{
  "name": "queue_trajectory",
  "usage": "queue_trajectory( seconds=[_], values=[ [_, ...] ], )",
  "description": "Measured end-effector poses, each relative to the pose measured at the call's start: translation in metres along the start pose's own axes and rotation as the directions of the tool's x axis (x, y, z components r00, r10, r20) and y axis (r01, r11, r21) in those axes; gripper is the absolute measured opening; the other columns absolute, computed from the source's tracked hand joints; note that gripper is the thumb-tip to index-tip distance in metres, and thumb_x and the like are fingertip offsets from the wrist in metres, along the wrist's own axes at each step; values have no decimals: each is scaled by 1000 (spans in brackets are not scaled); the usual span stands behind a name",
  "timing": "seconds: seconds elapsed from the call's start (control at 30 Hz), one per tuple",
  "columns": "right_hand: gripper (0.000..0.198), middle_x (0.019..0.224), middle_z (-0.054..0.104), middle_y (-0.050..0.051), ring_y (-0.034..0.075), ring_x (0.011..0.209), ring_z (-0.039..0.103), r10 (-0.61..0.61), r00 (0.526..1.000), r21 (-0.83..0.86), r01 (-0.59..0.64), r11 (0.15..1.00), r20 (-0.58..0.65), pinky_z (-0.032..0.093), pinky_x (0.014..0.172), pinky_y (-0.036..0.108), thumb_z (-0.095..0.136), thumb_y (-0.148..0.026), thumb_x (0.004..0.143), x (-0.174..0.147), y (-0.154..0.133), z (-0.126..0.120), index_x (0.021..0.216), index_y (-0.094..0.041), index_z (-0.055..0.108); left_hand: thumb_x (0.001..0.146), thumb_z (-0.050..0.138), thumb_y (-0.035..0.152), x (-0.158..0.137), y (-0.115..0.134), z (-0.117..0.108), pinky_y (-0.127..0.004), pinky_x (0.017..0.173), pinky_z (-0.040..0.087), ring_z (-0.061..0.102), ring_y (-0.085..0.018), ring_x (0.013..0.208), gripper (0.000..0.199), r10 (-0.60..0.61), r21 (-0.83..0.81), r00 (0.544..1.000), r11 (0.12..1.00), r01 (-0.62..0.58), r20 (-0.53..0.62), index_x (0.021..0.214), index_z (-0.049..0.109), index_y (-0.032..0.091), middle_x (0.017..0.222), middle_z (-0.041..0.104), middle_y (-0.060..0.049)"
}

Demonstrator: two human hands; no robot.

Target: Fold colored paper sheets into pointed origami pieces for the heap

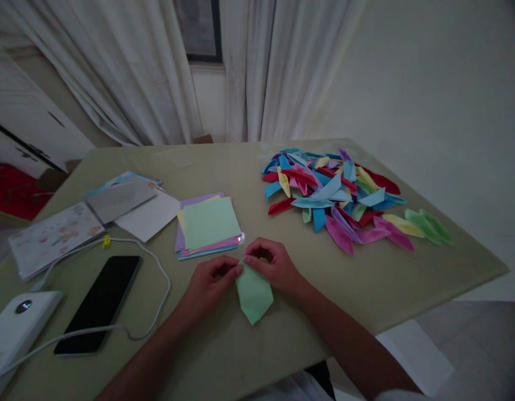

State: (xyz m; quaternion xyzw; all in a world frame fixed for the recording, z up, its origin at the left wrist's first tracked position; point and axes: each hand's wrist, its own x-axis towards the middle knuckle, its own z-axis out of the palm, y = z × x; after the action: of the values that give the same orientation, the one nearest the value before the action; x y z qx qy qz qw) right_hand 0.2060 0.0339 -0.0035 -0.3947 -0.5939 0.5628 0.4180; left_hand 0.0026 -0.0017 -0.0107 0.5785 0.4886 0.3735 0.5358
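Head view: at nine o'clock a phone (99, 303) lies on the worktop (366, 278), a stack of square sheets (207, 226) unfolded at eleven. At centre, the left hand (210, 284) and right hand (273, 266) pinch a half-folded green paper (254, 294); at two o'clock, a pile of finished folded pieces (341, 195).

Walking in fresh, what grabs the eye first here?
The heap of folded coloured papers at the table's far right. Near the front edge, the left hand and right hand pinch the top of a green folded paper, just before a stack of coloured sheets.
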Motion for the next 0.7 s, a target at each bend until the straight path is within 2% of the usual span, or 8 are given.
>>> queue_trajectory(
  seconds=[0.13,0.2,0.3,0.43,0.5,0.57,0.63,0.7],
  values=[
    [22,81,67,1,14,72,60,55,998,26,-56,998,30,46,67,26,80,-37,85,1,-2,0,88,-17,71,90,74,43,1,0,1,-30,70,53,70,-21,76,27,-9,-13,1000,1000,10,27,99,77,17,86,77,-6],
    [28,89,69,1,15,77,61,62,997,24,-63,998,48,47,69,26,83,-38,82,2,-5,-4,98,-17,71,90,74,44,2,3,2,-29,69,54,71,-20,76,26,-19,-90,997,996,12,-73,94,72,18,86,76,-5],
    [46,99,68,2,16,84,62,70,995,-77,-65,995,71,48,72,26,88,-36,76,3,-6,-11,115,-19,69,85,78,47,5,7,-1,-27,67,55,71,-17,70,31,-83,-235,961,972,19,-265,93,62,21,78,72,1],
    [36,95,69,3,17,81,63,71,995,-38,-74,997,-65,49,70,26,81,-34,82,7,1,-19,110,-18,67,79,82,49,8,3,-6,-31,69,57,72,-18,68,45,-128,-295,932,955,24,-339,102,53,23,81,74,1],
    [38,98,71,4,17,81,66,58,988,14,-56,998,-141,51,71,26,81,-34,82,9,5,-21,113,-19,66,84,77,47,8,0,-8,-33,70,58,74,-20,74,46,-79,-199,938,980,11,-339,115,53,23,91,77,-3],
    [37,98,72,4,18,82,67,23,986,-28,-28,999,-165,51,71,27,80,-33,83,8,7,-21,114,-19,67,90,73,42,7,-2,-9,-39,81,58,74,-25,95,50,65,43,925,998,-53,-374,131,53,23,114,76,-10],
    [30,98,73,4,18,84,67,-28,990,-130,10,992,-136,52,73,29,77,-31,86,6,5,-19,113,-19,70,91,73,37,5,-3,-9,-48,100,53,66,-30,120,52,288,354,882,923,-152,-373,139,57,24,137,68,-14],
    [29,101,74,4,18,87,67,-67,995,-215,49,975,-78,52,75,29,75,-28,89,2,2,-16,117,-20,72,92,73,31,3,-4,-8,-51,110,45,60,-31,130,44,460,563,837,792,-237,-295,135,64,26,143,65,-12]
  ],
)
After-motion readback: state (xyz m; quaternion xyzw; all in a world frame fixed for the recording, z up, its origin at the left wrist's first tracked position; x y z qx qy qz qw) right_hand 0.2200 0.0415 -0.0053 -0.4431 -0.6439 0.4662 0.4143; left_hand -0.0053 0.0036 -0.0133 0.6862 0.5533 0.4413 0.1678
